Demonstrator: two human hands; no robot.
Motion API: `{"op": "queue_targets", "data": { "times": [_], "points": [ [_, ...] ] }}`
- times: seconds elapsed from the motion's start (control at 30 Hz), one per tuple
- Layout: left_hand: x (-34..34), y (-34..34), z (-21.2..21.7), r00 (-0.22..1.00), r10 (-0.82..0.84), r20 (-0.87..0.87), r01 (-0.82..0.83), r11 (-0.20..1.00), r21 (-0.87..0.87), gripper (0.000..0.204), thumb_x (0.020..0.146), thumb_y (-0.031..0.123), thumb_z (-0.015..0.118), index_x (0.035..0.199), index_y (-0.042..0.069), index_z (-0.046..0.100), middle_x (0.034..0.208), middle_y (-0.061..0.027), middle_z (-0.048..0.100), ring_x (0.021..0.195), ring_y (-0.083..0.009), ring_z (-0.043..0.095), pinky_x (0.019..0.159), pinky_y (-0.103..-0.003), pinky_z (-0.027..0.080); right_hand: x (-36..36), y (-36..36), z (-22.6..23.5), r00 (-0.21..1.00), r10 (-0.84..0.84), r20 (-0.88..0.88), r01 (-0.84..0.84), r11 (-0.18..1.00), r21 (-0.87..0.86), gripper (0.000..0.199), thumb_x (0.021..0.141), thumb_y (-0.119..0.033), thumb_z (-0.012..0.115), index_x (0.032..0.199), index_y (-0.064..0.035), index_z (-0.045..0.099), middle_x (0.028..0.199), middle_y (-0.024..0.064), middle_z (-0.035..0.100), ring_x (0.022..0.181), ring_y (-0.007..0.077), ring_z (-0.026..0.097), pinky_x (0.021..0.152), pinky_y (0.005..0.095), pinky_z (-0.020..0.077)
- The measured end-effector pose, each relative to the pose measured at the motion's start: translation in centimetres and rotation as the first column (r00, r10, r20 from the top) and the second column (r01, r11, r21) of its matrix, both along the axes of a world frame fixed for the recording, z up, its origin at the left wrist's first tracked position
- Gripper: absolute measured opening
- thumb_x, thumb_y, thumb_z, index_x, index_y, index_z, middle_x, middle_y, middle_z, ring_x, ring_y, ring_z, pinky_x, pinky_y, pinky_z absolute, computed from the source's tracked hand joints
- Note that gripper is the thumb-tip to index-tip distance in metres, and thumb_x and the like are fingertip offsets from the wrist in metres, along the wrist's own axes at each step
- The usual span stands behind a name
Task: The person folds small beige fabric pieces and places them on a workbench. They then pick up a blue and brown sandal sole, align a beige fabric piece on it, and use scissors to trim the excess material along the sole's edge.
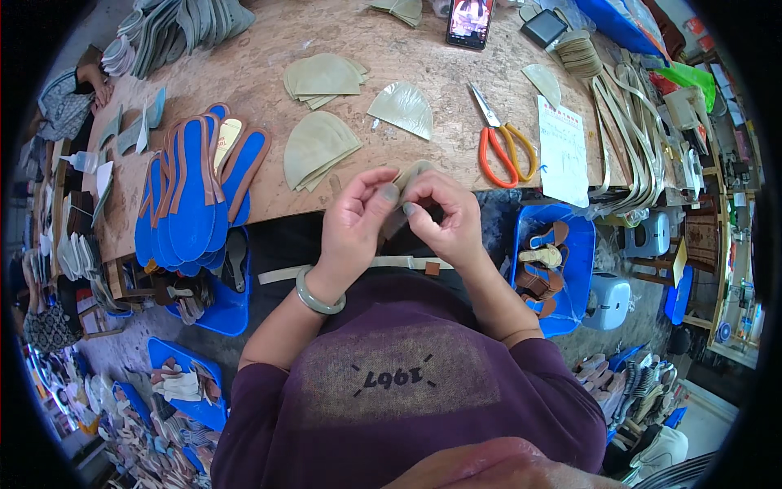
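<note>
**Both hands pinched on one pale piece**

I see my left hand (pixel 354 213) and right hand (pixel 444 216) meeting at the workbench (pixel 269 65) edge, fingertips of each nipping a small olive-grey cut piece (pixel 405 181) between them, held close for fine work. Matching stacks (pixel 316 148) lie just beyond, scissors (pixel 503 147) near the right, blue insoles (pixel 191 191) farther left.

I sit at a worn wooden bench (pixel 269 49); blue bins (pixel 580 253) stand on the grey concrete floor (pixel 643 301) beside me, in daylight.
</note>
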State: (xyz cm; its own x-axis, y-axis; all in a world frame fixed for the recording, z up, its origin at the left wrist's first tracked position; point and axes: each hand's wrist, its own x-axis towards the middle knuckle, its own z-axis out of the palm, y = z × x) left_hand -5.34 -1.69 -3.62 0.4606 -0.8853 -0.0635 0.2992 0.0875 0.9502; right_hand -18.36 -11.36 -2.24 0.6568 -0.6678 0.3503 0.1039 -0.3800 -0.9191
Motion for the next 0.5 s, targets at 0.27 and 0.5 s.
{"op": "queue_targets", "data": {
  "times": [0.27, 0.5],
  "points": [
    [0.3, -0.3, -0.3, 0.994, 0.025, -0.102, -0.032, 0.997, -0.065, 0.02, 0.098, 0.013, 0.058, 0.109, -0.002, 0.064, 0.095, -0.0021, 0.067, 0.083, -0.0085, 0.061, 0.074, -0.023, 0.049, -0.2, -0.8, -1.2, 0.95, 0.152, 0.273, -0.281, 0.798, 0.533, 0.008, 0.082, -0.005, 0.063, 0.084, 0.0016, 0.059, 0.094, 0.0054, 0.058, 0.082, 0.011, 0.057, 0.07, 0.0257, 0.0482],
    [-0.6, 0.2, 0.6, 0.74, 0.074, 0.669, -0.055, 0.997, -0.049, 0.015, 0.094, 0.007, 0.061, 0.104, -0.001, 0.066, 0.088, -0.0084, 0.069, 0.078, -0.0121, 0.063, 0.071, -0.025, 0.049, -1.2, -0.5, -0.8, 0.972, 0.055, -0.227, -0.041, 0.997, 0.064, 0.024, 0.088, -0.015, 0.066, 0.07, -0.0008, 0.058, 0.065, 0.004, 0.056, 0.058, 0.0125, 0.052, 0.055, 0.0277, 0.0425]
  ]
}}
